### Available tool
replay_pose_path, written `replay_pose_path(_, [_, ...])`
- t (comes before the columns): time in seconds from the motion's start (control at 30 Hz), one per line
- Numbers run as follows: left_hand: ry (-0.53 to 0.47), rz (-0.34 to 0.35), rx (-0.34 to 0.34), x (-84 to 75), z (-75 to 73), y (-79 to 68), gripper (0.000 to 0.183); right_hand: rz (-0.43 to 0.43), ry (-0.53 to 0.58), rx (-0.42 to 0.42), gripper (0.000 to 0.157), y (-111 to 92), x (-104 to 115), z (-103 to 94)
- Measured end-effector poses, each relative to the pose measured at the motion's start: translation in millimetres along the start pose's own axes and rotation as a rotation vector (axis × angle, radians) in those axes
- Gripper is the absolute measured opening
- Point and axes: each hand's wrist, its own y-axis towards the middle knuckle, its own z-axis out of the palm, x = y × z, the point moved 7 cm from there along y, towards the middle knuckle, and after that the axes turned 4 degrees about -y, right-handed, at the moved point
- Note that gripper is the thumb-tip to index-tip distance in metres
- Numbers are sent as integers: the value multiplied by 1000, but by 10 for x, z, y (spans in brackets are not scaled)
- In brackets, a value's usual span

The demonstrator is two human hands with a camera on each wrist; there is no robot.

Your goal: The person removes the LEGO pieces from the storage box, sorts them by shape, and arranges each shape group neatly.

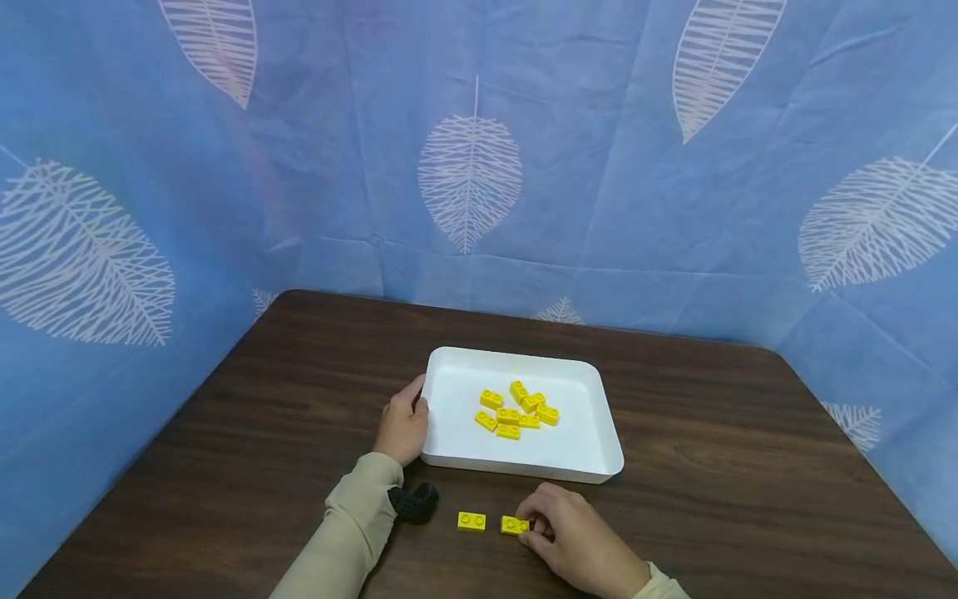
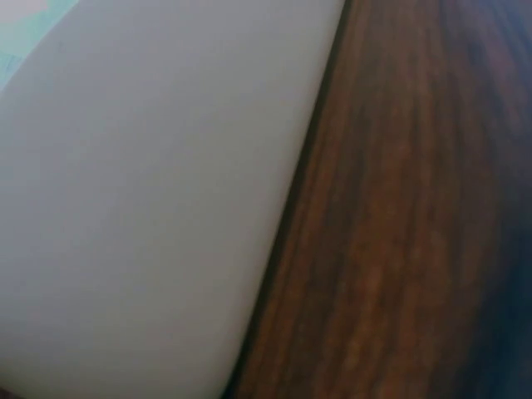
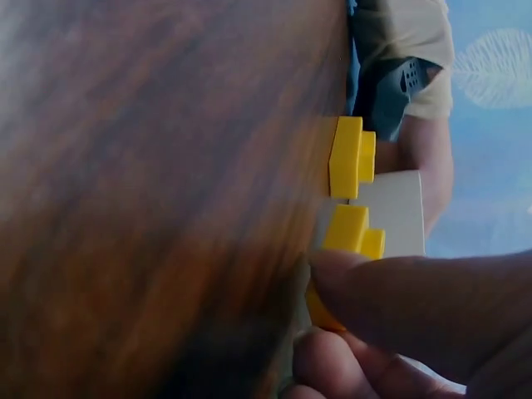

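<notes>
In the head view my right hand (image 1: 576, 537) pinches a yellow two-stud toy brick (image 1: 512, 525) between thumb and fingers, low over the table in front of the tray. The right wrist view shows the thumb (image 3: 391, 291) across that brick. Just to its left lies a second yellow brick (image 1: 471, 522), studs up, a small gap between them. My left hand (image 1: 404, 426) holds the left side of the white tray (image 1: 456, 453), thumb at the rim. Inside the tray several yellow bricks (image 1: 507, 416) lie in a loose cluster. The left wrist view shows only the tray's wall (image 2: 158, 191) and the table.
A dark wood table (image 1: 247, 466) carries everything. Behind it hangs a blue cloth (image 1: 322, 166) with white leaf prints. On the left wrist sits a black band (image 1: 414, 502), close to the tray's near left corner.
</notes>
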Motion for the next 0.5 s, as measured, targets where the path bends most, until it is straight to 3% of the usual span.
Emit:
replay_pose_path(0.23, [0,0,2,-13,5,3,44,-16,-70,5,12,-3,61,22])
replay_pose_path(0.5, [-5,-4,-1,-6,-3,-5,44,-8,-64,34,15,9,66,20])
